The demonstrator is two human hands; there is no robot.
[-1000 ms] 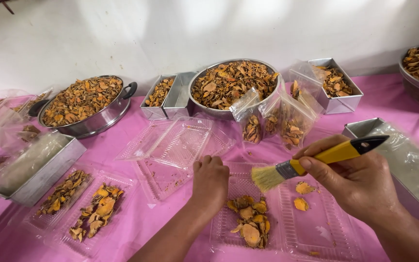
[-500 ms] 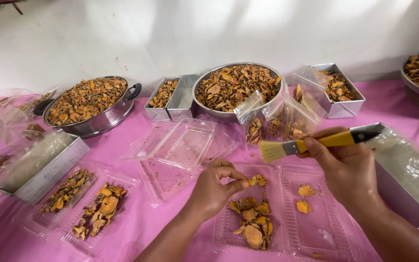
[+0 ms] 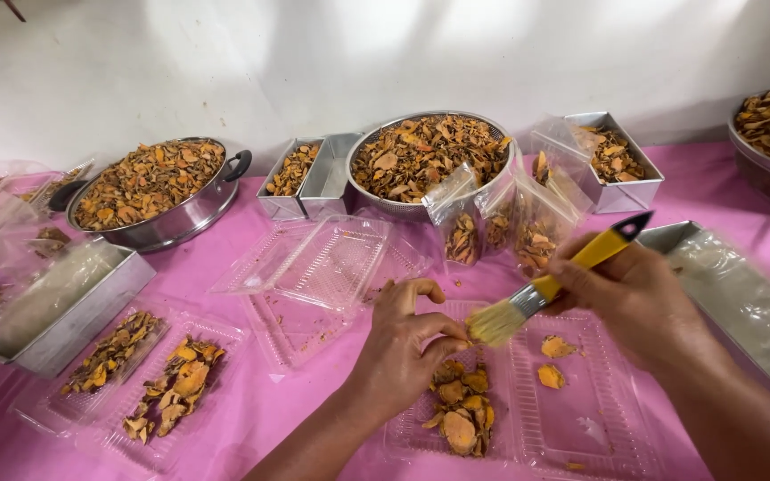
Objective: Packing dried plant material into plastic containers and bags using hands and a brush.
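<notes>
One pink tablecloth (image 3: 251, 410) meets a white wall (image 3: 314, 62)

Single view, head-worn camera. Looks forward and steeply down over the pink counter (image 3: 251, 419) toward the white wall (image 3: 385, 62) at its far edge. Close range: both forearms enter from the bottom edge, left hand (image 3: 403, 343) and right hand (image 3: 639, 298) fill the lower centre. Frame spans the counter's width; far pans sit in the upper half. No second view to compare.
</notes>
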